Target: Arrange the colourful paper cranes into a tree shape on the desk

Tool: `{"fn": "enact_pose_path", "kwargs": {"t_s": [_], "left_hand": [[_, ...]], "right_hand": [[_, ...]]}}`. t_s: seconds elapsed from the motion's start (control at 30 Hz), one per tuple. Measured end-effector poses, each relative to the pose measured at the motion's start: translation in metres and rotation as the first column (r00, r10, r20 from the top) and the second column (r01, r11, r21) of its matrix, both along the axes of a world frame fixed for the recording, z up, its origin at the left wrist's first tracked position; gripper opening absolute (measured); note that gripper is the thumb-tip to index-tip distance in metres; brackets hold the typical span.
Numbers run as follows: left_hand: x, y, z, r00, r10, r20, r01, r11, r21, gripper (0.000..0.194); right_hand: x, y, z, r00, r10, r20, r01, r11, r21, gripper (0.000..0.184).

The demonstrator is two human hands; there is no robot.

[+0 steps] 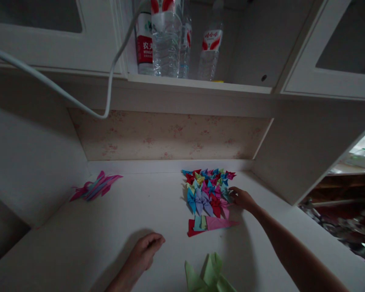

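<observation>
My right hand [241,198] is at the right edge of a cluster of small folded paper cranes [205,192]. Its fingertips are pinched on a teal paper crane [226,193] in that cluster. The cranes stand in several close rows of blue, red, lilac, pink and yellow. Just in front of them lie flat folded paper pieces, with a pink one [217,223] on the right. My left hand [147,249] hovers over the white desk, fingers curled together, with nothing visible in them. A larger light green folded paper piece [211,275] shows at the bottom edge, partly cut off.
A bundle of pink and blue folded paper [95,187] lies at the desk's back left. Overhead, a shelf [200,82] holds several plastic bottles [167,44]. A white cable [109,89] hangs in front of the cabinet. Side panels [316,138] bound the desk [164,198].
</observation>
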State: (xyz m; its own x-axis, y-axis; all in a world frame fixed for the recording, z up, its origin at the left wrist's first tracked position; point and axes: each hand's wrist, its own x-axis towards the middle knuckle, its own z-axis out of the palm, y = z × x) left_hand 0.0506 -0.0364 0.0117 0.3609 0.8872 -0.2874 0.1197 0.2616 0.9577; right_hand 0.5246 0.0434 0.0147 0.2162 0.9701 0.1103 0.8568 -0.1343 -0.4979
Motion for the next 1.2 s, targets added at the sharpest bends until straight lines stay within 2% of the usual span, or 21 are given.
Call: {"fn": "enact_pose_path", "kwargs": {"t_s": [0.1, 0.27, 0.4, 0.5, 0.6, 0.67, 0.73, 0.8, 0.87, 0.9, 1.0, 1.07, 1.2], "left_hand": [[0.000, -0.001, 0.002, 1.000, 0.006, -0.003, -0.006, 1.000, -0.003, 0.045], [0.000, -0.005, 0.012, 1.000, 0.000, -0.005, 0.000, 1.000, 0.010, 0.045], [0.000, -0.008, 0.016, 0.999, -0.008, -0.034, 0.008, 1.000, 0.021, 0.046], [0.001, -0.010, 0.018, 0.999, 0.013, -0.045, -0.011, 0.999, 0.031, 0.046], [0.001, -0.013, 0.021, 0.999, 0.012, -0.049, -0.009, 0.999, 0.048, 0.046], [0.001, -0.015, 0.022, 0.999, 0.010, -0.044, -0.007, 0.999, 0.052, 0.044], [0.000, -0.017, 0.023, 0.999, 0.015, -0.028, -0.014, 0.998, 0.058, 0.041], [-0.001, -0.019, 0.023, 1.000, 0.027, -0.007, -0.026, 0.998, 0.064, 0.037], [-0.001, -0.020, 0.021, 0.999, 0.041, 0.002, -0.041, 0.997, 0.071, 0.035], [-0.002, -0.020, 0.020, 0.999, 0.042, 0.004, -0.042, 0.996, 0.074, 0.034], [-0.003, -0.019, 0.017, 1.000, 0.022, 0.001, -0.022, 0.996, 0.089, 0.034], [-0.003, -0.017, 0.016, 1.000, 0.011, -0.005, -0.011, 0.996, 0.093, 0.035], [0.000, -0.014, 0.017, 1.000, 0.005, -0.022, -0.003, 0.997, 0.077, 0.036]], "right_hand": [[0.003, -0.007, 0.002, 0.998, -0.055, -0.026, 0.055, 0.998, 0.006, 0.033], [0.007, -0.030, 0.014, 0.964, -0.262, -0.056, 0.264, 0.963, 0.051, 0.035], [-0.014, -0.066, 0.026, 0.937, -0.340, -0.084, 0.348, 0.930, 0.115, 0.033], [-0.060, -0.099, 0.030, 0.959, -0.245, -0.146, 0.265, 0.953, 0.146, 0.029], [-0.125, -0.129, 0.032, 0.949, -0.067, -0.308, 0.106, 0.988, 0.113, 0.029], [-0.172, -0.140, 0.033, 0.873, 0.060, -0.484, 0.008, 0.991, 0.137, 0.027], [-0.217, -0.140, 0.033, 0.745, 0.151, -0.650, -0.070, 0.986, 0.149, 0.025], [-0.256, -0.131, 0.030, 0.603, 0.188, -0.775, -0.141, 0.982, 0.129, 0.024], [-0.288, -0.117, 0.021, 0.532, 0.212, -0.820, -0.195, 0.973, 0.125, 0.020], [-0.300, -0.110, 0.016, 0.536, 0.233, -0.812, -0.220, 0.967, 0.132, 0.018], [-0.321, -0.096, -0.004, 0.637, 0.296, -0.711, -0.250, 0.953, 0.173, 0.016], [-0.324, -0.094, -0.013, 0.691, 0.327, -0.644, -0.280, 0.943, 0.178, 0.015], [-0.317, -0.100, -0.017, 0.715, 0.380, -0.586, -0.350, 0.921, 0.170, 0.013]]}}
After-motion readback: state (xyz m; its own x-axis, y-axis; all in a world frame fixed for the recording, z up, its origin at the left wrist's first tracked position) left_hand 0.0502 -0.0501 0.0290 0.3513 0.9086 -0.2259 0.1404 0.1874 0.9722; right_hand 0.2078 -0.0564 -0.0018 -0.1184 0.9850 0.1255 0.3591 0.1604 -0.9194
